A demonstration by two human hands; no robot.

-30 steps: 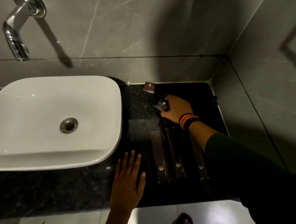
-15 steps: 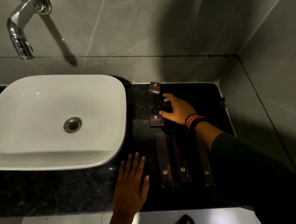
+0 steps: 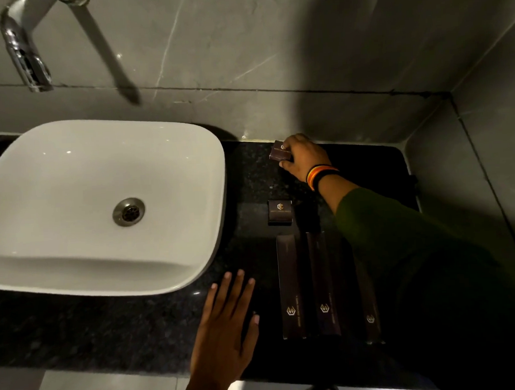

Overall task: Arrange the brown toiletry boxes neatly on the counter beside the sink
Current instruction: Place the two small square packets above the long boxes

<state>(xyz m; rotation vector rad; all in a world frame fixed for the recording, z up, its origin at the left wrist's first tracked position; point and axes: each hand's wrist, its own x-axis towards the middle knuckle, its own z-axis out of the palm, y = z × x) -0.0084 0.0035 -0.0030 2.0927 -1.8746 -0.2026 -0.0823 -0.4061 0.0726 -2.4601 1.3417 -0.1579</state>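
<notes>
On the black granite counter to the right of the sink, three long brown boxes lie side by side: the left one, the middle one, and the right one, partly hidden under my sleeve. A small square brown box sits just behind the left long box. My right hand grips a second small brown box near the back wall. My left hand rests flat on the counter, fingers spread, left of the long boxes.
A white basin with a metal drain fills the left side. A chrome tap juts from the grey tiled wall. The side wall closes the counter on the right. Floor tiles show below the counter's front edge.
My right hand left the small box it had set behind the long boxes, reached back toward the wall and closed on the other small box. My left hand stayed flat.
</notes>
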